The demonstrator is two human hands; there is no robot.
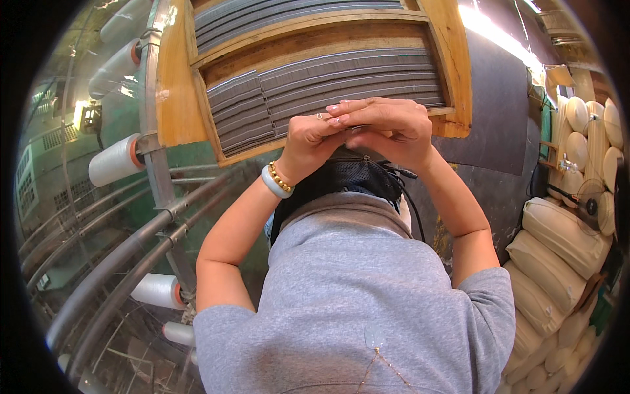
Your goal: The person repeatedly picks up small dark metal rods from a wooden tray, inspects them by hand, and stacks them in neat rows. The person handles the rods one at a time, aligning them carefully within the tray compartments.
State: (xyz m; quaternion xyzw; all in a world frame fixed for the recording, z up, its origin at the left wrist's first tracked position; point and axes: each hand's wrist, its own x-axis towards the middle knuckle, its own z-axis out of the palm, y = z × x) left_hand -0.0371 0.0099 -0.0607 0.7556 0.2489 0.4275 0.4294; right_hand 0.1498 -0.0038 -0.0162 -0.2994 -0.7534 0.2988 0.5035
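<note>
My left hand (pixel 315 138) and my right hand (pixel 391 124) meet in front of my waist, near the close edge of a wooden frame (pixel 212 120). The right fingers lie over the left ones. A small dark, shiny bit (pixel 358 127) shows between the hands; what it is, and which hand has it, cannot be told. The left palm and most of its fingertips are hidden. Below the hands is a black mesh pouch (pixel 339 172) at my waist. Rows of thin grey strips (pixel 344 81) fill the frame's compartments.
To the left, white thread cones (pixel 115 161) sit on a metal upright (pixel 156 175) beside steel rails (pixel 128 241). A black cable (pixel 418 212) hangs by my right side. Stuffed cream sacks (pixel 546 268) and a fan (pixel 593 207) stand at right.
</note>
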